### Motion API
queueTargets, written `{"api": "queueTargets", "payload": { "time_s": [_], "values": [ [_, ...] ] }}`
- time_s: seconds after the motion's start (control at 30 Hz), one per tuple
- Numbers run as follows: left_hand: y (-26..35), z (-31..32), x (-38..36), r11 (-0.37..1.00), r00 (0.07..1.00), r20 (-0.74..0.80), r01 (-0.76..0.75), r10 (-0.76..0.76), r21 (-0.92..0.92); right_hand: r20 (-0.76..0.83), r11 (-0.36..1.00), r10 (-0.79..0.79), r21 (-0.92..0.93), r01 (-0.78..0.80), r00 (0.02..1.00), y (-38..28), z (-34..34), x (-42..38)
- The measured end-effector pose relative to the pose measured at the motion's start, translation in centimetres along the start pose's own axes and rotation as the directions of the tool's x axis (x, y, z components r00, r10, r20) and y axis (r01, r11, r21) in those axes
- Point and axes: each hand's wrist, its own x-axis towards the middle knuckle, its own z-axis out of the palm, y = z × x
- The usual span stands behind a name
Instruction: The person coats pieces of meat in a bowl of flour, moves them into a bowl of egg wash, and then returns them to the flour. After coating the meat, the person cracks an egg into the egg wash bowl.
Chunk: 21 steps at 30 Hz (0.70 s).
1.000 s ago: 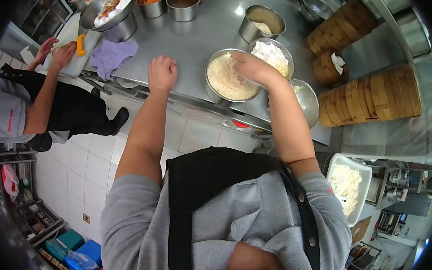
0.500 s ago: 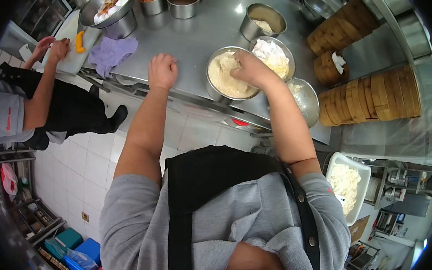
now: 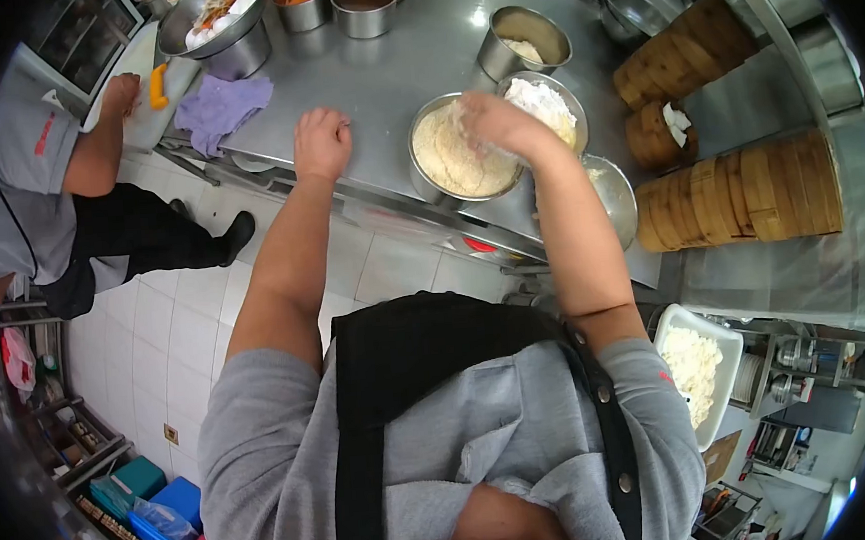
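Observation:
My right hand (image 3: 498, 125) is over a round steel pot (image 3: 417, 179) filled with pale, beige crumbs (image 3: 455, 158). Motion blurs its fingers, so whether they hold anything does not show. Right beside it stands a metal bowl (image 3: 583, 109) of white powder with a yellowish patch (image 3: 544, 107). My left hand (image 3: 322, 144) rests at the front edge of the steel table (image 3: 379, 83), its fingers curled in and nothing visible in them.
Another steel pot (image 3: 496, 60) stands behind, and a metal bowl (image 3: 620, 202) sits near my right forearm. Bamboo steamers (image 3: 738, 198) line the right side. A purple cloth (image 3: 224, 112) lies to the left, near a co-worker (image 3: 31, 188) at a white board (image 3: 146, 119).
My right hand has lifted slightly from the crumbs and blurred, and the crumb surface looks looser. My left hand stays in place. The co-worker at left has shifted toward the table.

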Motion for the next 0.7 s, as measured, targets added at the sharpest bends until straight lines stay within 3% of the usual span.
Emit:
{"api": "queueTargets", "payload": {
  "time_s": [0.07,0.13,0.23,0.27,0.33,0.4,0.5,0.53,0.63,0.7],
  "values": [
    [0.0,-0.1,-0.1,1.000,1.000,0.011,0.008,-0.008,-0.012,0.145,0.964,-0.228,0.175,0.202,0.963,2.6,0.1,1.3],
    [0.2,0.0,0.0,1.000,1.000,0.020,-0.007,0.007,-0.013,0.153,0.963,-0.035,-0.258,0.075,0.988,-0.1,1.7,0.7],
    [0.0,-0.1,0.1,1.000,1.000,0.006,-0.013,0.013,0.013,0.277,1.000,-0.005,-0.008,0.007,0.961,0.2,-0.3,1.6],
    [0.0,0.0,-0.1,1.000,1.000,0.012,-0.007,0.006,0.017,0.194,0.992,-0.011,0.127,-0.014,0.981,0.7,-0.1,1.5],
    [0.0,0.0,0.2,1.000,1.000,-0.001,-0.005,0.005,0.005,0.219,0.975,-0.125,-0.153,0.160,0.968,1.8,1.0,1.5],
    [0.1,-0.1,0.2,0.999,1.000,-0.010,-0.019,0.019,-0.028,-0.013,0.922,-0.109,-0.375,0.096,0.994,1.5,2.8,0.1],
    [0.0,0.0,0.1,1.000,1.000,-0.021,-0.020,0.020,-0.021,0.107,0.968,-0.033,-0.245,0.059,0.994,1.5,1.7,0.7],
    [0.0,0.0,-0.1,1.000,1.000,-0.015,-0.017,0.017,-0.018,-0.002,0.957,-0.109,-0.272,0.104,0.994,0.9,1.3,-0.2],
    [0.0,0.0,0.1,1.000,1.000,-0.011,-0.009,0.008,-0.015,-0.074,0.994,-0.094,-0.065,0.090,0.993,0.8,0.0,-1.2],
    [0.1,-0.1,0.0,1.000,1.000,-0.008,-0.006,0.006,-0.021,-0.094,0.968,-0.050,-0.250,0.025,0.994,0.2,0.0,-1.4]
  ]
}}
